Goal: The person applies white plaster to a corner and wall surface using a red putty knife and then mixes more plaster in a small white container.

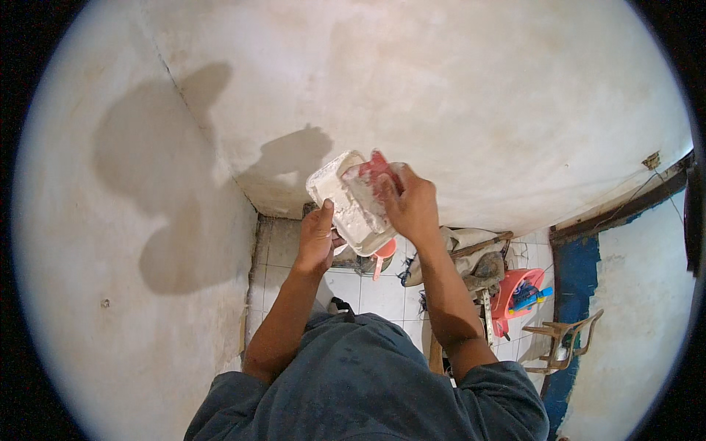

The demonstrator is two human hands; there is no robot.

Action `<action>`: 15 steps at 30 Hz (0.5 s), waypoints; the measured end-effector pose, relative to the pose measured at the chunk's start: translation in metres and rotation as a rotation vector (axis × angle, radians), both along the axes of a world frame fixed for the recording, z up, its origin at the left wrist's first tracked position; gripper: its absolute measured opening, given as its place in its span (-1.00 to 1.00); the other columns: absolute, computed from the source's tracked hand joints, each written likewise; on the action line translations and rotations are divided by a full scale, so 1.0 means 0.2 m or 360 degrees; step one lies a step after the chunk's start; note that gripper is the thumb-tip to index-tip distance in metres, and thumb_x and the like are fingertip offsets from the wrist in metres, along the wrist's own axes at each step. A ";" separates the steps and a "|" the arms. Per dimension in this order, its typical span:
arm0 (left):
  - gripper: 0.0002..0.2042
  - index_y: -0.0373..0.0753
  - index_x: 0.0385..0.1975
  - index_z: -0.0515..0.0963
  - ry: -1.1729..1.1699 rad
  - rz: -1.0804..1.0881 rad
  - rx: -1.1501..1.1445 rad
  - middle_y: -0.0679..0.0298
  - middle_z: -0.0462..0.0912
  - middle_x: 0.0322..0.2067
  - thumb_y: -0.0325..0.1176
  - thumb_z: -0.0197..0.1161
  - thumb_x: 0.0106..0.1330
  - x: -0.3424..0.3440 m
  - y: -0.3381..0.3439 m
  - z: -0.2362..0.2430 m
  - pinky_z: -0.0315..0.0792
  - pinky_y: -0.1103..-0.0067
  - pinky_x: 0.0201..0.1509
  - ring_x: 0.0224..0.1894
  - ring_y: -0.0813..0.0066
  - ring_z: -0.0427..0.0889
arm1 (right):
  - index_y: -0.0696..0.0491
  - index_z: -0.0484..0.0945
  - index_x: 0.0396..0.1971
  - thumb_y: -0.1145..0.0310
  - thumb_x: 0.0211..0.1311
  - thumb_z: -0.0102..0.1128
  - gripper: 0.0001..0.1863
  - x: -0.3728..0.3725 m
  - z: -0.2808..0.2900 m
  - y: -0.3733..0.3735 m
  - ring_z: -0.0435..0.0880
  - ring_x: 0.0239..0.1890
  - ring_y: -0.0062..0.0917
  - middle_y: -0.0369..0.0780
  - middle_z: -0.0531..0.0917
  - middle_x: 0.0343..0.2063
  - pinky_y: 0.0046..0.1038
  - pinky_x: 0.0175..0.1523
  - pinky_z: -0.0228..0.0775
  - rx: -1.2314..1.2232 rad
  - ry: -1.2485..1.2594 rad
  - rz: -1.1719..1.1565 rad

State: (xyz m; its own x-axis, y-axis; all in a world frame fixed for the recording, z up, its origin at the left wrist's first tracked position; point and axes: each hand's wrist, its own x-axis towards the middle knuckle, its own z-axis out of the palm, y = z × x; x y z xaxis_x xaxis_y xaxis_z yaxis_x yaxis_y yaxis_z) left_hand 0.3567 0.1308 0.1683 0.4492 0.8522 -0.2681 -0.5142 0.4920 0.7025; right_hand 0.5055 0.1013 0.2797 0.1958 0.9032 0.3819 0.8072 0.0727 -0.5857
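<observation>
My left hand (316,239) grips the near left side of a shallow white rectangular tray (316,178), its thumb over the rim. White paste (344,209) is smeared across the tray's inside. My right hand (413,204) is closed around a red, flat, paste-coated spreader (375,169), held tilted over the tray's right half. Fingers of that hand hide part of the spreader. Both hands are in front of my body, close to the pale wall (456,110).
A pink dipper (384,251) is below the tray. On the tiled floor (382,298) to the right lie crumpled sacking (463,239) and a pink tub (518,290) with a blue-handled tool (531,299). Beyond stands a brown chair (566,339). Another wall (169,220) rises close at the left.
</observation>
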 end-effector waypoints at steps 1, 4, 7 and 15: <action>-0.51 -0.31 -0.11 0.47 0.0014 0.0019 -0.0008 0.19 0.66 -0.24 0.08 0.11 0.34 0.00 -0.01 0.02 0.63 0.56 -0.31 -0.31 0.48 0.70 | 0.19 0.54 -0.35 0.36 0.22 0.13 -0.82 0.02 0.01 -0.01 0.63 -0.53 -0.22 -0.06 0.61 -0.59 -0.36 -0.40 0.42 0.0019 0.0013 -0.0086; -0.52 -0.30 -0.10 0.47 0.0013 -0.0031 -0.0006 0.21 0.66 -0.26 0.08 0.11 0.33 -0.01 -0.03 -0.01 0.62 0.61 -0.36 -0.33 0.50 0.70 | 0.20 0.52 -0.37 0.37 0.20 0.14 -0.82 -0.02 -0.02 -0.03 0.61 -0.55 -0.17 -0.02 0.59 -0.61 -0.34 -0.41 0.41 0.0048 0.0110 -0.0118; -0.51 -0.28 -0.09 0.46 0.0004 -0.0041 -0.0003 0.22 0.66 -0.26 0.08 0.12 0.33 -0.01 -0.05 -0.07 0.61 0.63 -0.36 -0.33 0.51 0.70 | 0.20 0.50 -0.40 0.36 0.19 0.14 -0.81 -0.08 -0.05 -0.04 0.56 -0.55 -0.03 0.03 0.55 -0.63 -0.28 -0.42 0.38 -0.0018 -0.0105 0.0056; -0.47 -0.30 -0.03 0.43 -0.0016 0.0007 -0.0021 0.18 0.63 -0.18 0.10 0.10 0.33 -0.02 -0.11 -0.02 0.62 0.55 -0.23 -0.24 0.46 0.69 | 0.21 0.54 -0.35 0.40 0.19 0.14 -0.83 -0.02 -0.01 -0.10 0.64 -0.55 -0.22 -0.04 0.61 -0.60 -0.37 -0.40 0.43 -0.0017 0.0153 -0.0147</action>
